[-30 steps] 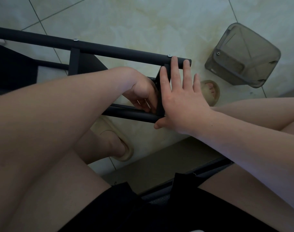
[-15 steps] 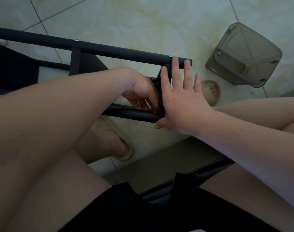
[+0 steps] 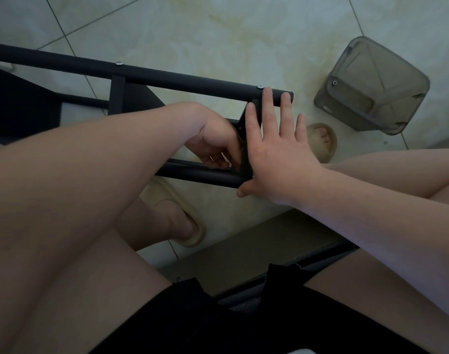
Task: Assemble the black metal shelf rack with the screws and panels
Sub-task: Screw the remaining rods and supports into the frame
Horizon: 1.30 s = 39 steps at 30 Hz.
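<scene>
The black metal shelf rack [image 3: 167,77] lies on its side on the tiled floor, two long tubes running left to right. Silver screw heads [image 3: 259,86] show on the far tube. A black end panel [image 3: 245,149] stands between the tubes near their right ends. My right hand [image 3: 277,152] lies flat against this panel's outer face, fingers straight and reaching up to the far tube. My left hand [image 3: 215,141] is inside the frame with its fingers curled at the panel's inner side, close to the near tube [image 3: 200,176]. What those fingers hold is hidden.
A grey translucent plastic bin [image 3: 371,85] lies tipped on the floor at the right. My feet in beige slippers [image 3: 190,233] rest under and beside the frame. Another black shelf panel [image 3: 14,103] sits at the left. A dark bar [image 3: 282,277] runs near my lap.
Almost nothing differs; my left hand's fingers shifted slightly at the panel's inner side. My right hand stays flat on the panel.
</scene>
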Tool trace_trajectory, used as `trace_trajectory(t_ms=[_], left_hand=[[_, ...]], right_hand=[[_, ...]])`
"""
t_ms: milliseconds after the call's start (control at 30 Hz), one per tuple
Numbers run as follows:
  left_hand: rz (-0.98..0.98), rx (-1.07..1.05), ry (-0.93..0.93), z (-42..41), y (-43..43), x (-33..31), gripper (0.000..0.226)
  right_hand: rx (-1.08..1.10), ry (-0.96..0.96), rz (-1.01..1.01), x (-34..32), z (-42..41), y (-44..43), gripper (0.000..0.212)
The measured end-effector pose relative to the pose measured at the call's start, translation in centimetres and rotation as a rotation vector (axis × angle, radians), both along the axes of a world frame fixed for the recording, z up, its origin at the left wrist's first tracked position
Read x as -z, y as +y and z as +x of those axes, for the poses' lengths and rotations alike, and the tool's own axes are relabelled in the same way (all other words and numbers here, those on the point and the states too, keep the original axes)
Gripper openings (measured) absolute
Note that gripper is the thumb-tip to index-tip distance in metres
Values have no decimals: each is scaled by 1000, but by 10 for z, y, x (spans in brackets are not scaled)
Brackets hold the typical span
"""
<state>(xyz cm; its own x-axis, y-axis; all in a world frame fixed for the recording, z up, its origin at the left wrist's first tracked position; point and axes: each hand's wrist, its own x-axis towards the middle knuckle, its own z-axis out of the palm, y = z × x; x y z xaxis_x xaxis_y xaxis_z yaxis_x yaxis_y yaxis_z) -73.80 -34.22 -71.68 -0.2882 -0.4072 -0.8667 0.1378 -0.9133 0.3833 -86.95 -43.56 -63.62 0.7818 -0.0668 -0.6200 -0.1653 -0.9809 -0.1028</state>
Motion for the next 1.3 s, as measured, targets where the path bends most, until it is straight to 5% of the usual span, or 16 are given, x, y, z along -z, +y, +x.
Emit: trace_trajectory(t_ms=[1300], left_hand=[[11,17,6,-2,1,3,12]], right_hand=[[-10,-9,-9,1,-2,-2,149]])
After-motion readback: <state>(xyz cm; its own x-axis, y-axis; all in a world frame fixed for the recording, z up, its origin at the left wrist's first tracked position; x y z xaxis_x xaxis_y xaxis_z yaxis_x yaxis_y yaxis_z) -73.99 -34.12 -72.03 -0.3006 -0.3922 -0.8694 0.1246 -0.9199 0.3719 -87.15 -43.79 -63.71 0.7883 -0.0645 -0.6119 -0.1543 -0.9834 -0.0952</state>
